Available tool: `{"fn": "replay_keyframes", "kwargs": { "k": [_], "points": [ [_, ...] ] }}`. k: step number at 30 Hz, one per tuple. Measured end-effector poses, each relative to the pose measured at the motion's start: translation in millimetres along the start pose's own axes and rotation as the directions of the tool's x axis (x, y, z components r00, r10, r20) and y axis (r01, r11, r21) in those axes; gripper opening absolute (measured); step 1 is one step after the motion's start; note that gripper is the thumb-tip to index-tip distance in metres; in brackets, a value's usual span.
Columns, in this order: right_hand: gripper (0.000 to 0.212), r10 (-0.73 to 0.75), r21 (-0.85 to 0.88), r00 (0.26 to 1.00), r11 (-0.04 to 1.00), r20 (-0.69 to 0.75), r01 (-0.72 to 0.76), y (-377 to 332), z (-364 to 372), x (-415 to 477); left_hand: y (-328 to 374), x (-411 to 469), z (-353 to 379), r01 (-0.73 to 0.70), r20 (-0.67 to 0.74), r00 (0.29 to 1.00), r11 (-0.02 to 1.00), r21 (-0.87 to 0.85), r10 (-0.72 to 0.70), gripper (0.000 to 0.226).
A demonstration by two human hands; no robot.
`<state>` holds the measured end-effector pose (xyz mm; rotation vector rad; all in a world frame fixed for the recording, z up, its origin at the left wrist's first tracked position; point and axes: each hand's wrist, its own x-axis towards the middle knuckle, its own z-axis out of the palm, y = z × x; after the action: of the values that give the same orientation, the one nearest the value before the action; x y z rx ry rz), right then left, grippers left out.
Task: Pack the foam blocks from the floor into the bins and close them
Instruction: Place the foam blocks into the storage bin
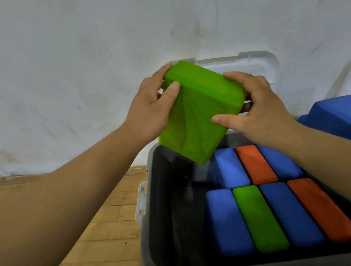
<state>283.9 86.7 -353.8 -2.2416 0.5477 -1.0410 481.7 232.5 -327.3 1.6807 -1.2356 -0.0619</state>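
Under you lies a wooden parquet floor (106,226), and it meets a stained white wall (87,66). Your left hand (149,112) and right hand (256,117) both grip the green foam block (194,116), fingers curled round its sides. It hangs tilted above the far left corner of the grey bin (153,204). The packed blocks (260,217) fill two rows at the bin's right. The white lid (258,63) stands open behind.

Pretty bright, soft even light, only murky shadow inside the dark grey plastic bin (160,214) along its left wall, plus fisheye stretch and slight softness left of it.
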Motion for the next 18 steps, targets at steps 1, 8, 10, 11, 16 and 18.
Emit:
{"fn": "replay_keyframes", "kwargs": {
  "k": [1, 8, 10, 11, 16, 18],
  "points": [
    [0.092, -0.017, -0.04, 1.0, 0.999, 0.016, 0.018, -1.0, 0.5, -1.3, 3.6, 0.2, 4.5, 0.037, 0.014, 0.999, 0.996, -0.076, -0.036, 0.048],
    [0.084, -0.015, 0.025, 0.957, 1.0, 0.289, 0.008, -3.0, -1.4, -13.2, -9.0, 0.0, 23.0, 0.257, 0.009, 0.964, 0.925, -0.28, -0.265, 0.098],
    [0.074, 0.015, 0.128, 0.938, 0.99, 0.345, -0.063, -1.1, -1.5, -15.1, -15.1, -1.5, 22.6, 0.253, 0.029, 0.966, 0.924, -0.288, -0.255, 0.089],
    [0.07, 0.026, 0.176, 0.931, 0.98, 0.364, -0.096, 0.1, -1.0, -15.4, -17.8, -2.2, 22.5, 0.249, 0.044, 0.968, 0.926, -0.285, -0.247, 0.082],
    [0.06, 0.032, 0.254, 0.888, 0.953, 0.458, -0.165, 13.1, 7.9, -21.6, -32.6, -11.2, 25.1, 0.28, 0.12, 0.959, 0.93, -0.24, -0.257, 0.051],
    [0.061, 0.046, 0.277, 0.867, 0.938, 0.496, -0.208, 20.5, 13.5, -27.6, -40.7, -20.2, 29.1, 0.32, 0.156, 0.945, 0.915, -0.245, -0.289, 0.054]
  ]
}}
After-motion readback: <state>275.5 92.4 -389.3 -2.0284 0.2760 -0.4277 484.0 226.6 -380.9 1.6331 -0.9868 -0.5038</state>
